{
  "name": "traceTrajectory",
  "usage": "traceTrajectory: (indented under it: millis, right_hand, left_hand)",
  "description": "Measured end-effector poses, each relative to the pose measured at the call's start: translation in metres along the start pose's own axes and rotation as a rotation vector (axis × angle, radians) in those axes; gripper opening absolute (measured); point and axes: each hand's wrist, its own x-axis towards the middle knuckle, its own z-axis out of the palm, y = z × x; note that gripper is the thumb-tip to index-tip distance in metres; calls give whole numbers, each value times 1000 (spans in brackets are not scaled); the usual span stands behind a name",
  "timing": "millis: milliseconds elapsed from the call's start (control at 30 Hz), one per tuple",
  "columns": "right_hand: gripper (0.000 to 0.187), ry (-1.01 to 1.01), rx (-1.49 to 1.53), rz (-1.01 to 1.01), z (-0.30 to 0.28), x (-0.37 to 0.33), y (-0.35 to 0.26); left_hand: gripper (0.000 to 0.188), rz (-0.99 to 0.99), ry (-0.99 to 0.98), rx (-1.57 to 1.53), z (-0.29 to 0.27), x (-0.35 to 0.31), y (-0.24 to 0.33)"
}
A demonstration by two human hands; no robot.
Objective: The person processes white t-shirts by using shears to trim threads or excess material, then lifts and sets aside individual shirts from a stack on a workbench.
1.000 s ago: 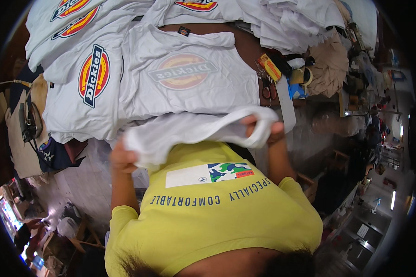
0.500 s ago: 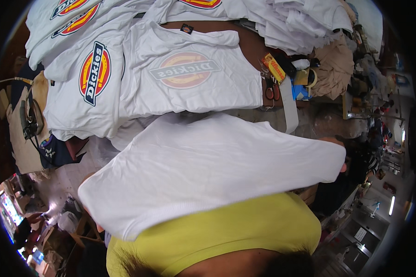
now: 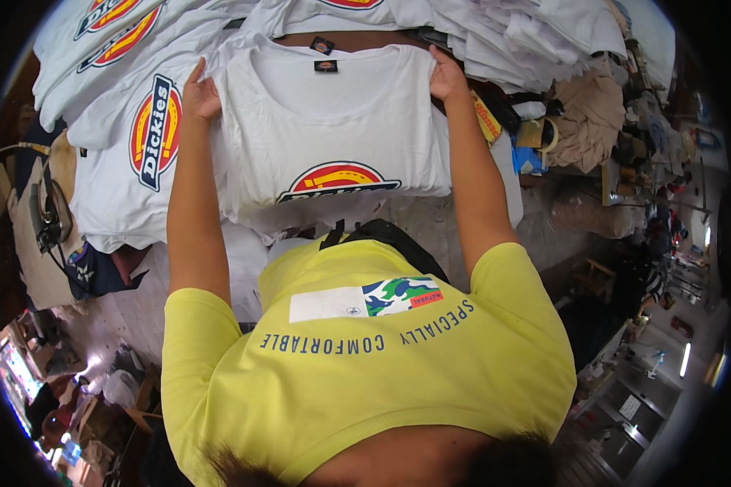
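Head view, as seen from beside the worker: the white shirt [image 3: 325, 130] lies front side up over other white cloth on the brown table [image 3: 357, 40], its neckline toward the far side. A black label [image 3: 326, 66] sits inside the neckline; a second label [image 3: 322, 45] shows just beyond it. The red and yellow print [image 3: 339, 176] is cut off at the near edge.

The left hand [image 3: 203, 96] is at the left shoulder of the shirt, thumb pointing away from the worker, the other fingers bent. The right hand [image 3: 447, 75] is at the right shoulder. The cloth partly hides the fingertips, so I cannot tell whether either hand is clamped.

Left: a printed shirt [image 3: 105, 195]. Right: a yellow box [image 3: 488, 123], a tape roll [image 3: 550, 136] and beige cloth [image 3: 585, 122].
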Motion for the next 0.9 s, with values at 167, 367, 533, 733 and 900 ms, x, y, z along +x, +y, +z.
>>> traceTrajectory:
  millis: [167,367,533,733,900]
  right_hand:
    - [41,97,-78,-135,-6,9,10]
    - [40,234,-706,-12,34,-67,-7]
    - [31,298,-1228,-73,5,-187,2]
    - [27,337,-1019,-7,-51,-268,75]
    - [31,369,-766,-138,-79,-261,113]
  left_hand:
    - [51,133,361,258,-1,9,-20]
    - [41,141,745,888,49,-42,-45]
    - [30,-85,910,1443,71,-166,-88]
    - [31,-12,923,1451,47,-241,-168]
    - [39,271,921,1282,10,-240,-197]
